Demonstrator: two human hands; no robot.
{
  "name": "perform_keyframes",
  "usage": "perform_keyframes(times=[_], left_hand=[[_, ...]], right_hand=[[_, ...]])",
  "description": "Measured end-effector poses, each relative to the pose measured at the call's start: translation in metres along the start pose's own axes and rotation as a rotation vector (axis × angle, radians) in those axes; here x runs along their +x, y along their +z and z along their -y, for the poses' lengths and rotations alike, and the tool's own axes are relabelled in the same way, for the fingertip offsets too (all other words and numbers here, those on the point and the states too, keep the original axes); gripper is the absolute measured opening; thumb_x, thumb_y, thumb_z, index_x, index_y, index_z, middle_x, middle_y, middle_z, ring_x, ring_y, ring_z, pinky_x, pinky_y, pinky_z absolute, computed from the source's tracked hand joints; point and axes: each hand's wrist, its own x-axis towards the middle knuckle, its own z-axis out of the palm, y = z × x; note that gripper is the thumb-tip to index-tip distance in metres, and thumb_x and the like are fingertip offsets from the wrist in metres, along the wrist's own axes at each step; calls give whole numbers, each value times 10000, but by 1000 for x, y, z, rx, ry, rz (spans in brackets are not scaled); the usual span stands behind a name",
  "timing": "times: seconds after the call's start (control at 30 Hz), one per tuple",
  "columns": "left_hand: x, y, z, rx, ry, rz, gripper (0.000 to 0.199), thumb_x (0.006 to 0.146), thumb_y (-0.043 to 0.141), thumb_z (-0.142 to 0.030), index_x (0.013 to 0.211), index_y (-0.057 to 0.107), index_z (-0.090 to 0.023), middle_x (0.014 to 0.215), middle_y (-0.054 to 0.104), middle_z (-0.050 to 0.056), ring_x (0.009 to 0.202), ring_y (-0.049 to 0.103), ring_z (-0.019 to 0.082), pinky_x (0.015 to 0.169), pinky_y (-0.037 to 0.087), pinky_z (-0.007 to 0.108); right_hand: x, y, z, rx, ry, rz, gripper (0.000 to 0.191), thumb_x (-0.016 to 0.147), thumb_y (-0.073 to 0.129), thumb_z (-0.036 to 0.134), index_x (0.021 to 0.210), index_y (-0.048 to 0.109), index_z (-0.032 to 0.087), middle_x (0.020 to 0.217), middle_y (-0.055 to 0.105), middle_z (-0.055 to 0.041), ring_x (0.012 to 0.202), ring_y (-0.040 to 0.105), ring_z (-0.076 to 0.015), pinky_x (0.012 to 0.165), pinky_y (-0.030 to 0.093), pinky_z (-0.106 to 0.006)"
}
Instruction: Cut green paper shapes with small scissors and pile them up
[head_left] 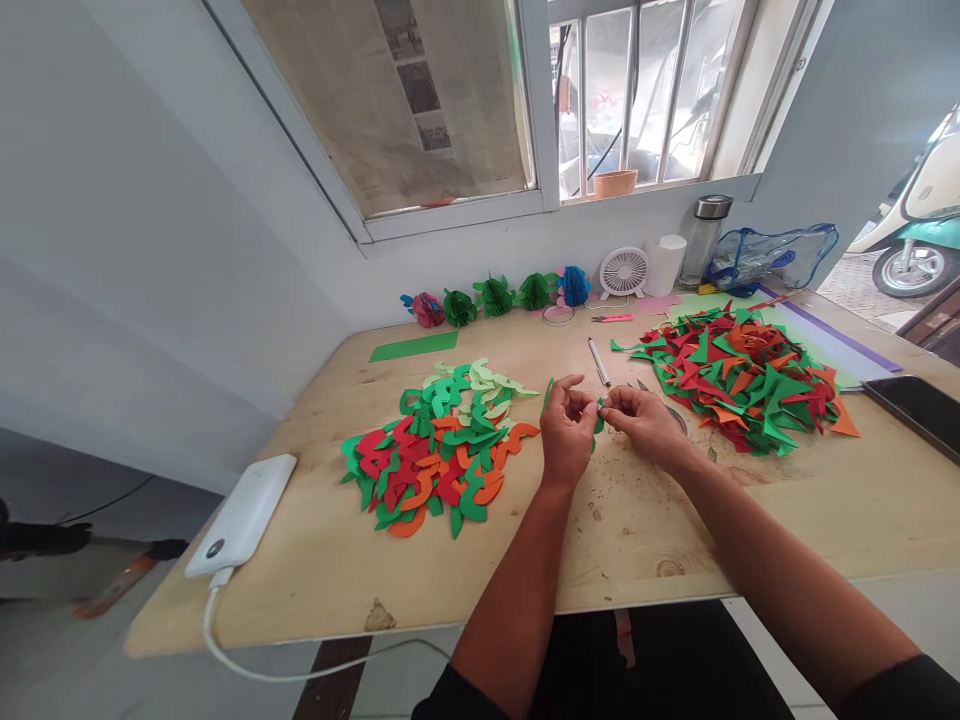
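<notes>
Over the middle of the wooden table, my left hand point(568, 425) is closed on a small green paper piece point(598, 424), mostly hidden by the fingers. My right hand point(645, 422) pinches the same piece from the other side, fingertips close to the left ones. Beneath the right hand, a pair of scissors point(677, 418) shows only in part. Left of my hands lies a heap of curved paper cut-outs point(435, 450) in green, red and orange. To the right is a larger pile of pointed paper scraps point(742, 370). A pen point(598, 360) rests just beyond my fingers.
Along the wall stand several folded paper figures point(495, 294), a small white fan point(623, 271) and a glass bottle point(705, 240). A power bank point(244, 515) with a cable is at the left edge. A phone point(919, 408) lies at the right.
</notes>
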Motion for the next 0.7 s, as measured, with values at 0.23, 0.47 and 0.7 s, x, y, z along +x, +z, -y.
perform_keyframes(times=[0.23,0.47,0.7], left_hand=[[0,-1,-1,-18,-19,-28,329,742,596,-177,1067,539,-180,714,577,-13,647,564,97,621,447,205],[0,0,-1,-32,-54,8,381,698,626,-141,1066,533,-176,674,577,-26,609,555,91,601,438,201],[-1,-1,-2,-9,-36,9,367,712,590,-126,1070,533,-181,679,571,-28,614,553,90,604,437,200]], right_hand=[[-1,1,4,24,15,-17,169,683,604,337,667,546,179,538,452,56,500,341,-85,481,234,-246],[-1,1,5,7,24,-49,156,675,598,323,649,534,183,516,413,68,480,303,-79,466,211,-248],[-1,0,6,37,37,-53,160,693,592,334,706,558,179,533,444,58,490,346,-89,471,237,-245]])
